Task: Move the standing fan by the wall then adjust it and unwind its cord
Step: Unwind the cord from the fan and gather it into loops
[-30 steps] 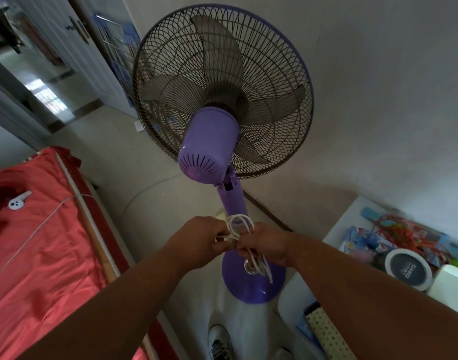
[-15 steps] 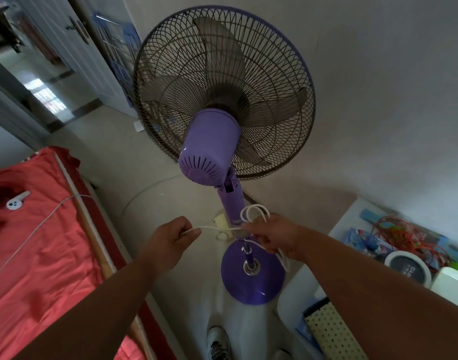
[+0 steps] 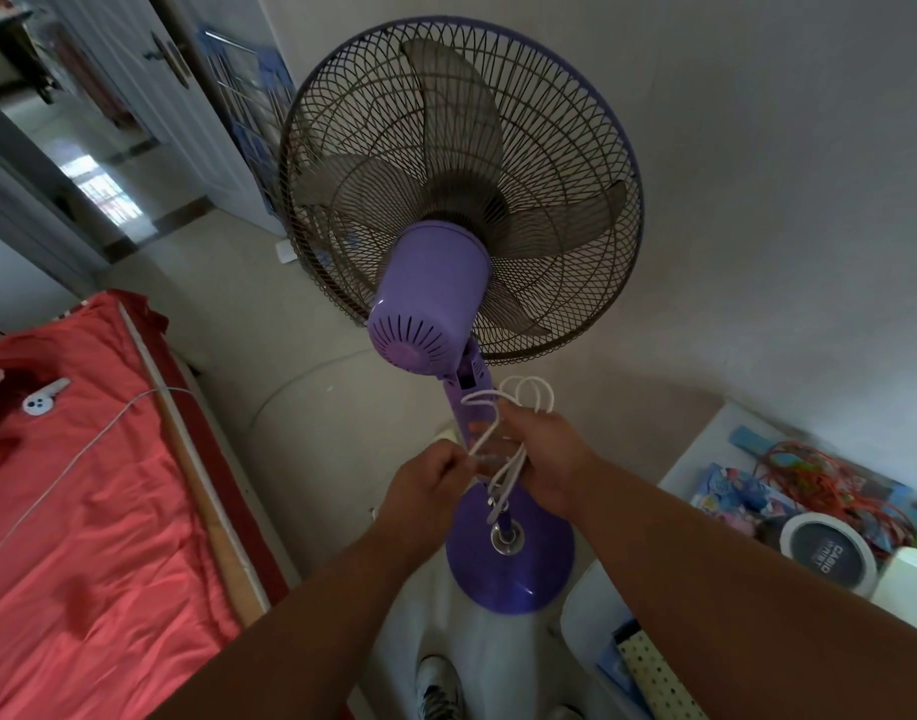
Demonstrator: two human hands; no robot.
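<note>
Head view, both hands' fingers gripping white cord point(image 3: 503, 459), plug hidden, fan point(image 3: 435, 314) pole partly covered

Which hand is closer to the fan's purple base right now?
Right, as far as this view shows. The right hand grips the cord loops by the pole, above the base. The left hand pinches a strand further left of it.

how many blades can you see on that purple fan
3 blades behind the fan grille: one points up, one left, one right. The motor housing may hide part of a lower one.
</note>
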